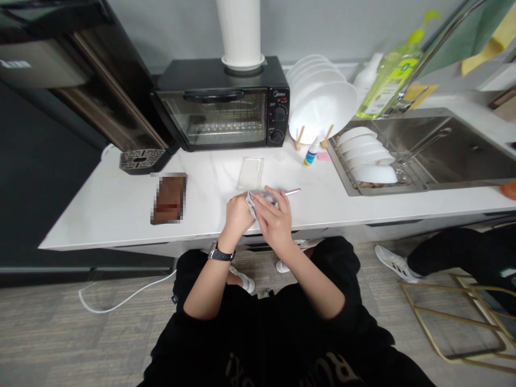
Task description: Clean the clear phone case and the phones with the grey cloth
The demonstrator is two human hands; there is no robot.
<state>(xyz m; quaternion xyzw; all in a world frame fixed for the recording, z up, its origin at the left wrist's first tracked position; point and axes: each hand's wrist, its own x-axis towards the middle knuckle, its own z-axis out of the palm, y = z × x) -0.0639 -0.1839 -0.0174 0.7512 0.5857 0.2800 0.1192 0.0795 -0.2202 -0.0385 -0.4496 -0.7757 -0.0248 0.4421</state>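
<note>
The head camera looks down at a white bench [207, 196], where the person's two hands meet near its front edge. The left hand [238, 214], with a watch [221, 252] at its wrist, is partly closed at a grey cloth [251, 205]. The right hand [276, 219] has its fingers bent and presses on this cloth, so the cloth is between both hands. Whether the left hand holds another thing inside, I cannot tell. A thin pale stick [293, 191] shows beyond the right fingertips, at about two o'clock; I cannot tell if it is held. Seen from the hands, a clear case [250, 173] lies flat at twelve o'clock, just beside them. At nine o'clock, well apart, lies a brown, blurred flat thing [169, 199]. A small bottle [310, 155] stands between one and two o'clock, and a black oven [173, 75] is at eleven.
</note>
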